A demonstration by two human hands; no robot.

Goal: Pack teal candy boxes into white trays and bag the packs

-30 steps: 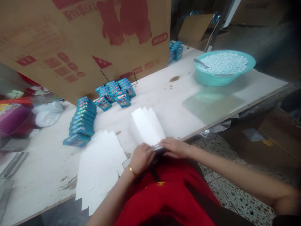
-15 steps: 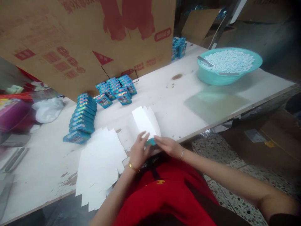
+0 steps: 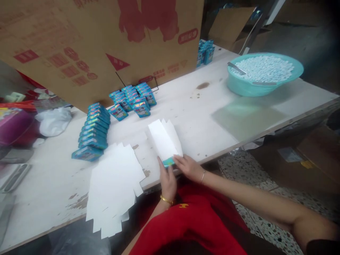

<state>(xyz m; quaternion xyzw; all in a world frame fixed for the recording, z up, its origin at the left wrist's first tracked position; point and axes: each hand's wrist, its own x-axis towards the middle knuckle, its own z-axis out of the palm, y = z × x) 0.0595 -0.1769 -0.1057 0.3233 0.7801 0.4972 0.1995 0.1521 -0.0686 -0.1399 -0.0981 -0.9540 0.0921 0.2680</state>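
At the table's near edge my left hand (image 3: 168, 177) and my right hand (image 3: 187, 166) meet on a stack of flat white carton blanks (image 3: 164, 139) fanned out away from me. A teal printed face shows at the stack's near end, between my fingers. The left hand's fingers lie along the stack's left side. My right hand's fingertips press on its right corner. A looser pile of the same white blanks (image 3: 114, 186) lies to the left, overhanging the table edge.
Small blue boxes (image 3: 93, 131) lie stacked at left, more blue boxes (image 3: 132, 99) rest against a big tilted cardboard carton (image 3: 92, 46). A teal basin of white pellets (image 3: 262, 72) with a scoop stands far right. Plastic bags and clutter lie at far left.
My left hand slid from on top of the stack's near end to its left side, and the teal face came into sight. The right hand shifted slightly left along the stack's corner.
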